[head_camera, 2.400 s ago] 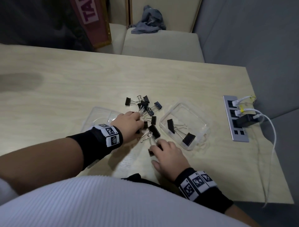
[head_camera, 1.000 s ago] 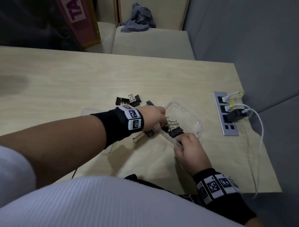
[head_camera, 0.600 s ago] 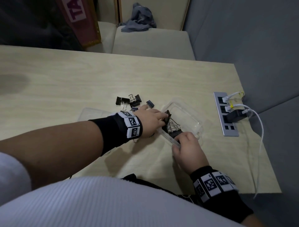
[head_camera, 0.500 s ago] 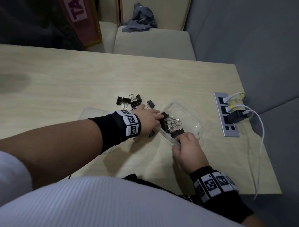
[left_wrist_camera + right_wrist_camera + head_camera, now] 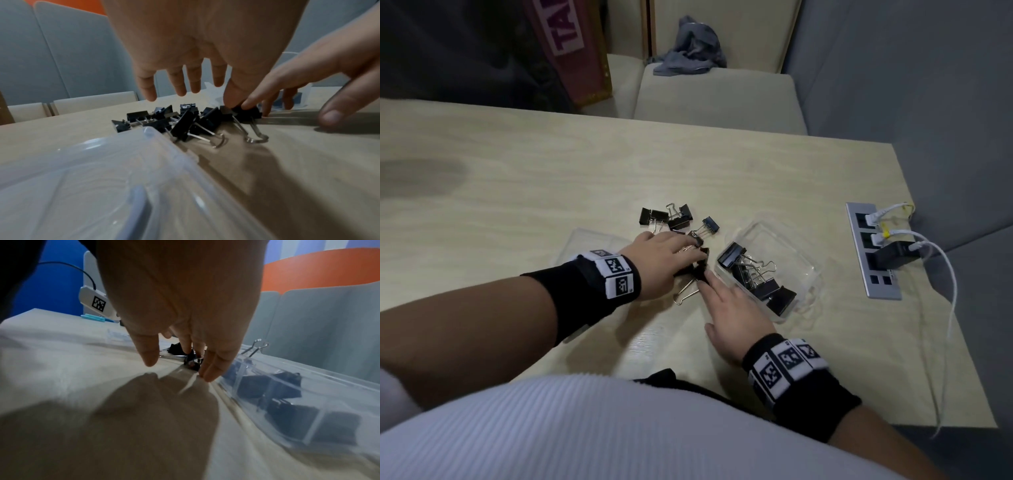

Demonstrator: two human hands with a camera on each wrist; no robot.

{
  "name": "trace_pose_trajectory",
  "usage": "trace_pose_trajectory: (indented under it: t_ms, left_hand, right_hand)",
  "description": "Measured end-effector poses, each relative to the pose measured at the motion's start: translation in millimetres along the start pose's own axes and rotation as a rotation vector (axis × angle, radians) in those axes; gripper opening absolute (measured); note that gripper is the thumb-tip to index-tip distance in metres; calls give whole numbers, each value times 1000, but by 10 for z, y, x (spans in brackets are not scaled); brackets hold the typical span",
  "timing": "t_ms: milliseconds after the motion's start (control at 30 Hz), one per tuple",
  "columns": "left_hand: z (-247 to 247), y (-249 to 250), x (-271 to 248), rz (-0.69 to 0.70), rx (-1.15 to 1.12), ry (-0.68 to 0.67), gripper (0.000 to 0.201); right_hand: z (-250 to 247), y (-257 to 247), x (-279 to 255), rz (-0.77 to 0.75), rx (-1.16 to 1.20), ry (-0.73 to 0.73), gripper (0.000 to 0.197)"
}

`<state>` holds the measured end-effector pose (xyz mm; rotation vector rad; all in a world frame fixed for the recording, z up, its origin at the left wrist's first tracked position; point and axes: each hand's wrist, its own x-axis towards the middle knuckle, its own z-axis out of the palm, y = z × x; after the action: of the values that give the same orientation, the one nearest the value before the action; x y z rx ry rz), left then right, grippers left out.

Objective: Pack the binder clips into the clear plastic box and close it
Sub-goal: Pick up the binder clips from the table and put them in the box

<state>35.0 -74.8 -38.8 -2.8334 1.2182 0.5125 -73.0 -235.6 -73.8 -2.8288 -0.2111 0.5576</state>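
Observation:
The clear plastic box (image 5: 803, 251) lies open right of centre with several black binder clips (image 5: 755, 277) in it; they show through its wall (image 5: 287, 402) in the right wrist view. Loose clips (image 5: 674, 217) lie in a pile (image 5: 185, 123) left of the box. My left hand (image 5: 688, 253) hovers over the pile with fingers spread (image 5: 185, 92), its thumb touching one black clip (image 5: 244, 112). My right hand (image 5: 709, 284) reaches in from the near side with straight fingers (image 5: 179, 365), the index fingertip on that same clip (image 5: 700, 272).
The clear lid (image 5: 585, 240) lies flat on the wooden table (image 5: 551, 192) under my left wrist, large in the left wrist view (image 5: 92, 178). A power strip (image 5: 873, 253) with plugged cables sits at the right edge. A padded bench stands behind.
My left hand has pulled back from the box to the loose pile, leaving clips inside. My right hand has let go of the box's near edge and moved left to a clip.

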Motion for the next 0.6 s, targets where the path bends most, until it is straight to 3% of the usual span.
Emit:
trace_pose_trajectory:
  t_ms: [100, 267, 367, 433, 500, 600]
  left_hand:
    - [-23, 88, 23, 51, 11, -13, 60]
    - [-66, 252, 171, 137, 67, -57, 70]
    - [-96, 329, 291, 174, 131, -125, 77]
    - [-121, 375, 369, 195, 170, -145, 79]
    - [-136, 404, 429, 201, 176, -167, 77]
    - [-104, 416, 468, 230, 180, -182, 71]
  right_hand:
    - [39, -12, -12, 3, -88, 56, 59]
    - [142, 6, -107, 36, -84, 2, 52]
    - [151, 32, -194, -15, -44, 21, 38]
    - [90, 67, -275, -73, -19, 54, 39]
    - [-6, 127, -376, -73, 47, 167, 43]
    - [-120, 330, -500, 81, 207, 422, 47]
